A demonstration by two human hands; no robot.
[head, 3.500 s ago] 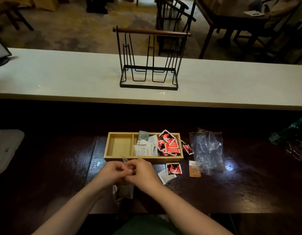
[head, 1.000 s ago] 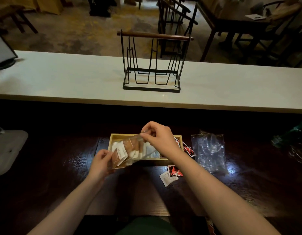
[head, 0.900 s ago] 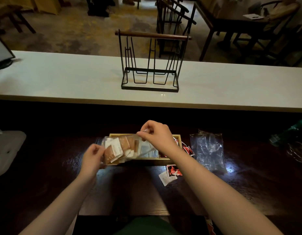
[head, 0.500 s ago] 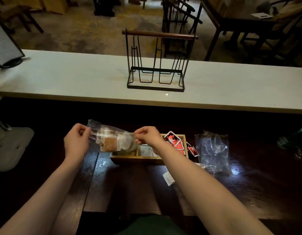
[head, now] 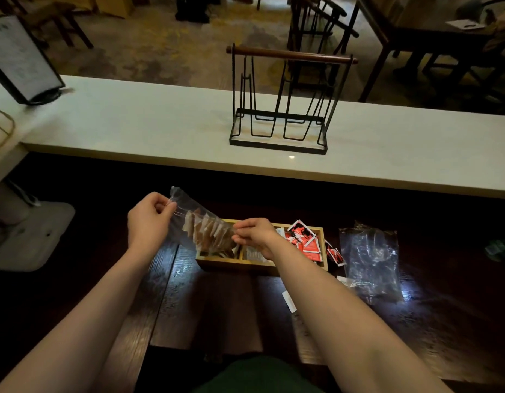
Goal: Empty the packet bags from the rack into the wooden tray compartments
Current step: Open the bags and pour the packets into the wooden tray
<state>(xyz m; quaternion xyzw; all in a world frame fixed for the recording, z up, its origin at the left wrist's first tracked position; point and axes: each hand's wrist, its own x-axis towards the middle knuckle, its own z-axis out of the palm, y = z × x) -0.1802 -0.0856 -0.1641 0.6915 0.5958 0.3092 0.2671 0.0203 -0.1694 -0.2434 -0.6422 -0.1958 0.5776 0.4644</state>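
A clear plastic bag [head: 189, 219] of brown and white packets [head: 208, 234] is stretched between my hands and tilted down to the right. My left hand [head: 149, 219] pinches its raised far-left end. My right hand [head: 254, 234] grips the lower end over the wooden tray [head: 262, 266]. Brown packets spill from the bag into the tray's left compartment. White packets lie in the middle compartment and red packets [head: 302, 239] fill the right one. The black wire rack [head: 282, 100] with a wooden handle stands with nothing in it on the white counter.
An emptied clear bag [head: 370, 265] lies right of the tray on the dark wooden table. Loose packets [head: 335, 255] rest beside the tray's right end. A white counter [head: 160, 129] runs across behind. A sign stand [head: 21, 61] sits at the far left.
The bag has been lifted from my lap area, turned sideways and tipped. My left hand rose up and left, and packets now slide into the tray's left compartment.
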